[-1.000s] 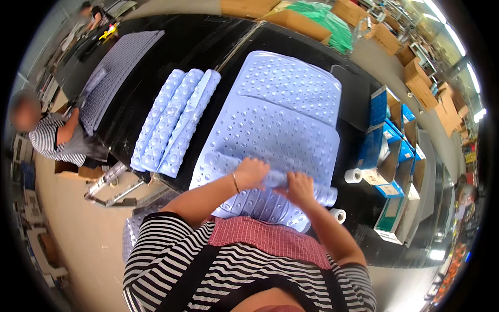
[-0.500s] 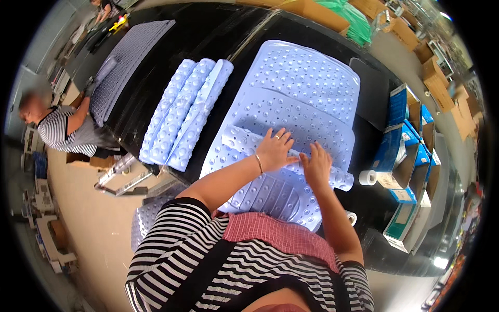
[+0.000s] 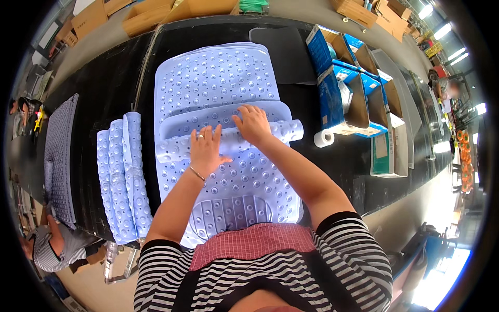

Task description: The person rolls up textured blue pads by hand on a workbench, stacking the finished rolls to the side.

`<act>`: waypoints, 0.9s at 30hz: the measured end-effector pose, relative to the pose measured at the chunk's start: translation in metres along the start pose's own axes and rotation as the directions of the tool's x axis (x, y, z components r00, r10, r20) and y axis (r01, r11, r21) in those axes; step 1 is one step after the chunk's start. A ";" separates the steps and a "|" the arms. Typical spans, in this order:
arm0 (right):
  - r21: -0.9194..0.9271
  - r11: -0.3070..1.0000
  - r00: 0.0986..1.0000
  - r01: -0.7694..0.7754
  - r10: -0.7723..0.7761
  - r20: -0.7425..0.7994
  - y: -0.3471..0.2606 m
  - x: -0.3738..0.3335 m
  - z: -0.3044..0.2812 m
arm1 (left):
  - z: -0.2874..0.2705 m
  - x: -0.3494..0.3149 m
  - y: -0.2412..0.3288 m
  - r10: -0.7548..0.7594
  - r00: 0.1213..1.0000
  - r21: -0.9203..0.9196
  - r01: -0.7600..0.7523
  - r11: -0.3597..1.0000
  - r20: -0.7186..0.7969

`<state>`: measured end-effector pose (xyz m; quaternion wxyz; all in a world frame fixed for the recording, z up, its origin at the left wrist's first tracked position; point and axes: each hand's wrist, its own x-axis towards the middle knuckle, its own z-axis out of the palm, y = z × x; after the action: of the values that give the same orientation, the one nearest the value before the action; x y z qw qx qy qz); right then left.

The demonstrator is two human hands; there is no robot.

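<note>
Laying both hands on a pale blue, bumpy mat roll [image 3: 231, 141] at the middle of the view, and taking it as the clock's centre, with twelve pointing away from the body. Resting the left hand [image 3: 206, 151] palm down across it, with fingers loosely extended and thumb spread toward three. Curving the right hand [image 3: 253, 125] over it too, half open, with fingertips reaching past it onto the flat flap [image 3: 223, 115] on the twelve-o'clock side. Being unable to tell how firmly, with both palms hidden.

Covering parts of the mat roll with hands and fingers. Losing the near edge of the flat mats [image 3: 244, 174] behind a red checked cloth [image 3: 254, 242] at six; being unable to count the layers underneath. Seeing three rolled mats [image 3: 120, 182] between eight and nine, and farther out a greyish bumpy mat [image 3: 61, 156]. Catching a co-worker [image 3: 52, 249] at eight, near the rim, with hands hard to make out. Cutting off cardboard boxes [image 3: 200, 8] at twelve with the upper edge.

Finding small print on the blue boxes [image 3: 327, 99] at two, too slanted to read. Noticing dark lettering on a carton [image 3: 88, 23] between ten and eleven, and a pale label panel on a green-and-white box [image 3: 381, 151] at three, beyond a white roll [image 3: 324, 138].
</note>
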<state>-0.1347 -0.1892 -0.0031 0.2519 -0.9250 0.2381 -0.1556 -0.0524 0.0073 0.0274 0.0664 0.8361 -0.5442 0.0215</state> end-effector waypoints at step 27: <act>-0.002 0.995 0.994 -0.101 0.101 0.034 0.059 -0.221 -0.157 | -0.032 -0.179 0.066 0.022 0.979 -0.220 0.024 0.975 0.202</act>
<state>-0.4059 -0.1810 0.0575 0.2635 -0.9143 0.2803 -0.1271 -0.1844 0.1473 0.0456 0.1034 0.8215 -0.5467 -0.1248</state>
